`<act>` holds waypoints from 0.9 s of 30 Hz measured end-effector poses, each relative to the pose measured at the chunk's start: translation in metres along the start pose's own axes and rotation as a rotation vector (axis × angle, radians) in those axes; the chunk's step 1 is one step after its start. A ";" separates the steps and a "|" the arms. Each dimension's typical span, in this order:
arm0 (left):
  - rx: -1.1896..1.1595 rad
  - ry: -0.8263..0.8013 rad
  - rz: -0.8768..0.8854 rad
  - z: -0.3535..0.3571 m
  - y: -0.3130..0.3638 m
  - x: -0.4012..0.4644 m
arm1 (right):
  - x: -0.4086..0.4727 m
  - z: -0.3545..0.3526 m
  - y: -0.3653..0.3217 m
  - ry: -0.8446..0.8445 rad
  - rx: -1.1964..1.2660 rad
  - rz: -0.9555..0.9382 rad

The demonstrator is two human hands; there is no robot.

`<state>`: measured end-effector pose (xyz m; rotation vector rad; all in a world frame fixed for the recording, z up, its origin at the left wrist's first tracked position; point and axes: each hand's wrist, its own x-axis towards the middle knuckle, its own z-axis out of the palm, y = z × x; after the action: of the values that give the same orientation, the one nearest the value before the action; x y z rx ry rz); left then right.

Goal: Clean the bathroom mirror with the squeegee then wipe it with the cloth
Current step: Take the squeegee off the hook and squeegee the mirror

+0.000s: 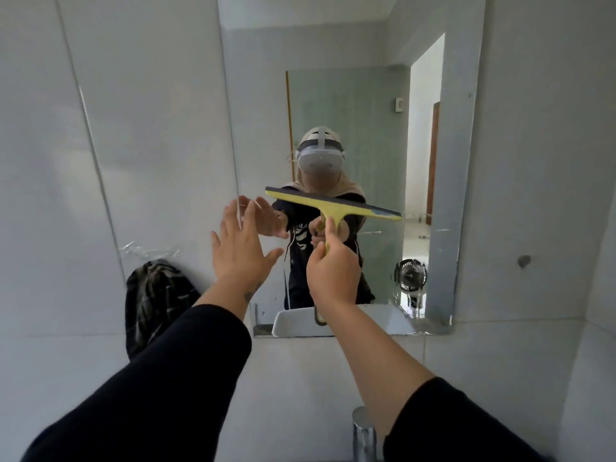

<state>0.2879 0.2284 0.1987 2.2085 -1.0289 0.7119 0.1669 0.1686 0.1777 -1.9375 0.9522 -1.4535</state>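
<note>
The right hand (333,271) is gripping the handle of the yellow squeegee (333,205), holding its blade level against the mid-height mirror (446,161) for a stroke, while the left hand (238,248) is bracing, fingers spread wide and empty, at the mirror's left edge.

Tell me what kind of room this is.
Most likely a bathroom: a frameless rectangular wall mirror hangs on large pale glossy wall tiles, a chrome tap rises at the bottom edge, and the mirror reflects a white basin's rim.
</note>
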 end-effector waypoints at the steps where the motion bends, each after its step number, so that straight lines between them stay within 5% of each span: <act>1: 0.013 -0.006 -0.008 -0.001 -0.005 -0.001 | -0.002 0.004 -0.001 -0.015 -0.009 -0.013; 13: 0.023 -0.076 0.030 0.004 -0.014 -0.016 | -0.002 -0.012 0.008 -0.276 -0.598 -0.410; 27: 0.204 -0.186 0.249 0.045 0.031 -0.035 | 0.034 -0.100 0.060 -0.185 -0.852 -0.418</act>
<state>0.2530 0.1981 0.1532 2.3810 -1.3983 0.7589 0.0634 0.1049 0.1798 -2.9721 1.2570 -1.1091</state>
